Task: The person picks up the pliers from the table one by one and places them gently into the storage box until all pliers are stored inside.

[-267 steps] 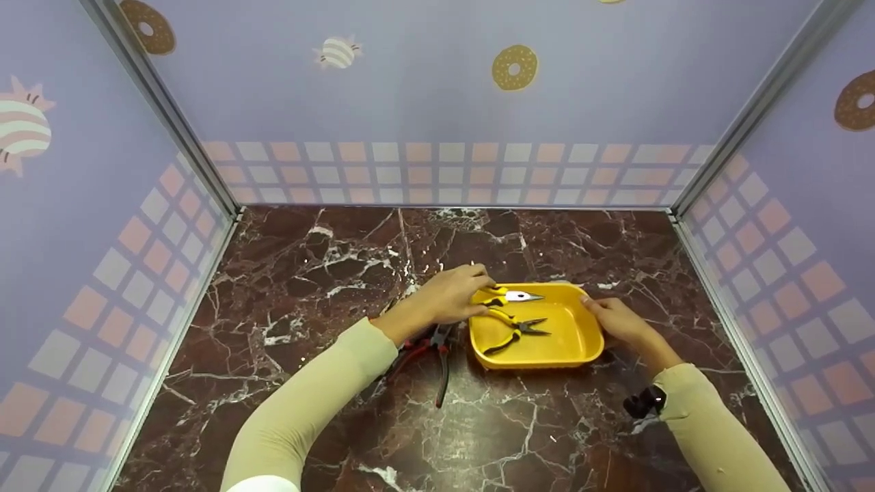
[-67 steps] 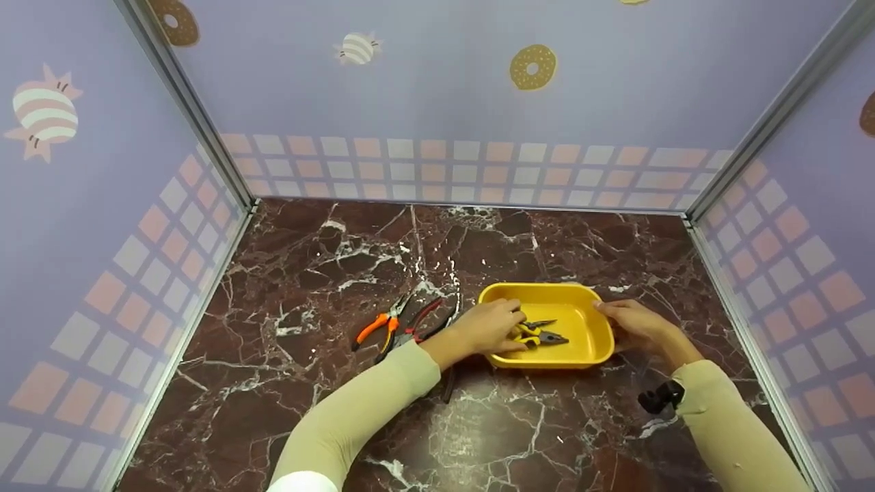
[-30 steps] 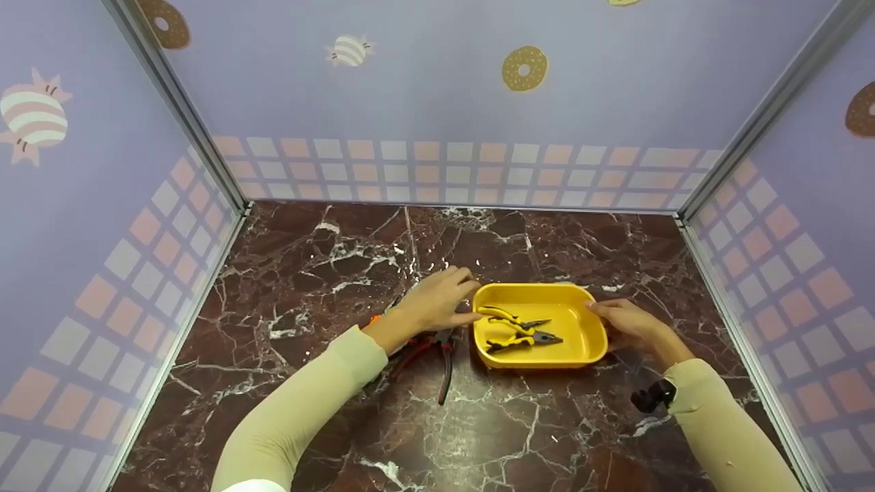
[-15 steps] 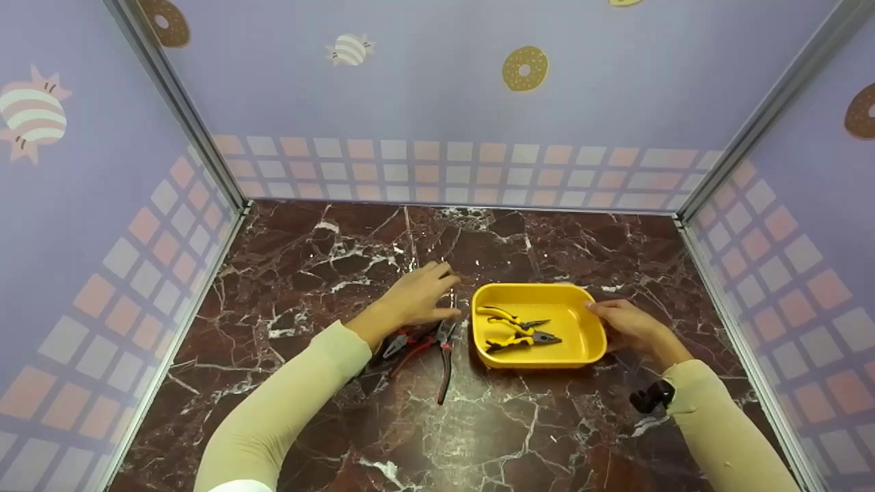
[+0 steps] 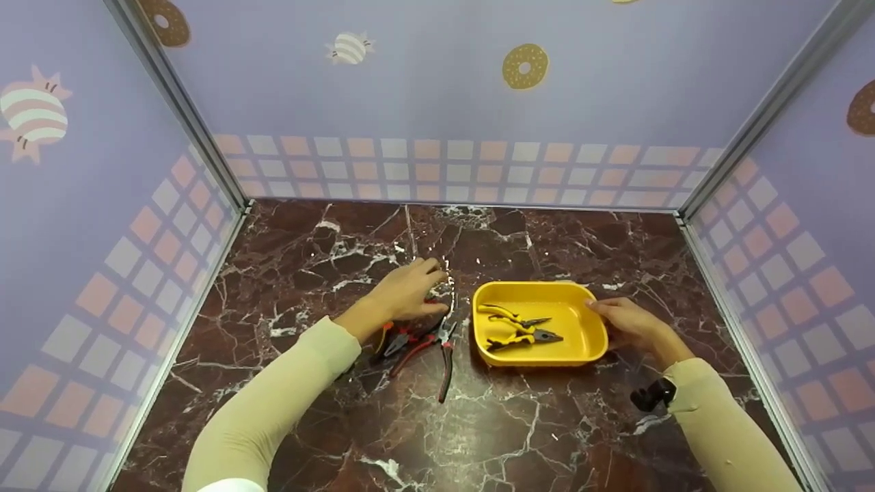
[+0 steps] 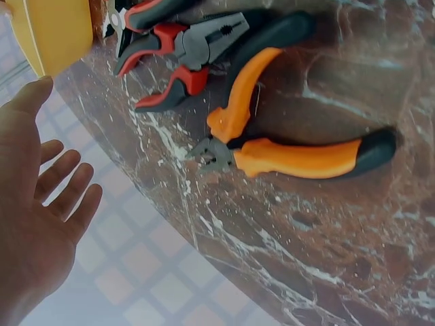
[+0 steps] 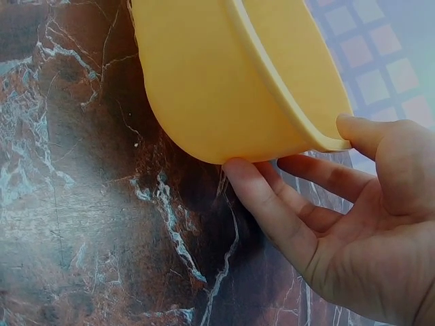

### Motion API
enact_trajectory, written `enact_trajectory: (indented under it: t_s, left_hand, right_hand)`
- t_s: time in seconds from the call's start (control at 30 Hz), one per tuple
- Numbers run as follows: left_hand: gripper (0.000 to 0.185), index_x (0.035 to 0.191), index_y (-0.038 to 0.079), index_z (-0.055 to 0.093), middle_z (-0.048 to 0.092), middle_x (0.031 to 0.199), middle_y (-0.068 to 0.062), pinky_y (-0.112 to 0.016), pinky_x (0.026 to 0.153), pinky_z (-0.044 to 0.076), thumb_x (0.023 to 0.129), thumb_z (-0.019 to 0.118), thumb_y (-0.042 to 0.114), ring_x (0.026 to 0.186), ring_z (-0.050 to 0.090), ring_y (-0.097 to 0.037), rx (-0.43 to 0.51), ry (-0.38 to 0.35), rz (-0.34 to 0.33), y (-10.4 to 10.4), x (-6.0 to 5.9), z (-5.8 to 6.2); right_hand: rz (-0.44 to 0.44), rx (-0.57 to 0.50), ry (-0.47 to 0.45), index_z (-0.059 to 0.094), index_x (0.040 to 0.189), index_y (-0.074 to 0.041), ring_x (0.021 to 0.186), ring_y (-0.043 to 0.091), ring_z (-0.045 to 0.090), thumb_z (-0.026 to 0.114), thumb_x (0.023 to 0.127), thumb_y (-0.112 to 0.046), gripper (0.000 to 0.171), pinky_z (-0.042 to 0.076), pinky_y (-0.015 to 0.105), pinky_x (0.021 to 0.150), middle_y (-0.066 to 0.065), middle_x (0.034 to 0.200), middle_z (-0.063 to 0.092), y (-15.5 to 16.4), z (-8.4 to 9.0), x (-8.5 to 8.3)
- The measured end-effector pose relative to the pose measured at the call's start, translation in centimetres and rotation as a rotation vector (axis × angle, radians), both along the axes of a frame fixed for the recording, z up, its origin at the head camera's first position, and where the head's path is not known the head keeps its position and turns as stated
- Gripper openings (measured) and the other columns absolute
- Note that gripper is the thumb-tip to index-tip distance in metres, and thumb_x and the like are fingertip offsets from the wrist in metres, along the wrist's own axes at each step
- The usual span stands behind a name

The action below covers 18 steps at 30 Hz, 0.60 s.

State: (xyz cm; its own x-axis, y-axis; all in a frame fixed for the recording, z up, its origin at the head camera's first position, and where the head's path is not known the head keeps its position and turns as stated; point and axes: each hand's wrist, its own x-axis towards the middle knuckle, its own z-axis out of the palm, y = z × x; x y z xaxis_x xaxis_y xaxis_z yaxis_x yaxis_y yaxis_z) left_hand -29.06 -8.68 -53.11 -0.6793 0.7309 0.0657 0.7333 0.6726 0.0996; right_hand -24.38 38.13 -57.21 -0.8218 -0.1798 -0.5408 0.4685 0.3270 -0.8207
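On the left of the table (image 5: 273, 424), my left hand (image 5: 403, 292) hovered with fingers spread and holding nothing, above the loose pliers: the orange-handled pliers (image 6: 299, 153) and the red-and-black pliers (image 6: 183, 47) lay touching in a pile just beside the yellow tray (image 5: 595, 335). Two yellow-handled pliers (image 5: 516, 328) lay inside it. My right hand (image 5: 625, 321) gripped the tray's right rim, thumb on top, fingers beneath. I judged the tangled handles a risk: lifting one pair could drag its neighbour, or knock the tray if that grip slackened.
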Motion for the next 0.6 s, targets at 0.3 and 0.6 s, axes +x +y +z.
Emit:
enact_trajectory:
  t_s: [0.3,0.6]
  left_hand:
    - [0.07,0.143,0.005,0.063,0.059,0.13,-0.012,-0.044,0.099,0.054,0.095,0.074,0.056,0.113,0.059,-0.031,0.003,-0.012,0.059,-1.6,-0.5,0.9]
    - [0.068,0.145,0.003,0.06,0.056,0.142,-0.019,-0.051,0.107,0.05,0.097,0.074,0.05,0.123,0.057,-0.039,-0.081,-0.042,0.098,-2.7,-0.3,0.7]
  right_hand:
    - [0.016,0.008,0.006,0.05,0.149,0.011,0.1,0.028,0.073,0.051,0.113,-0.036,0.059,0.063,0.051,0.085,0.023,0.126,0.069,0.0,0.3,0.1]
    - [0.025,0.008,0.002,0.045,0.153,0.01,0.1,0.028,0.074,0.052,0.112,-0.04,0.065,0.064,0.051,0.083,0.023,0.127,0.068,-0.2,0.1,0.2]
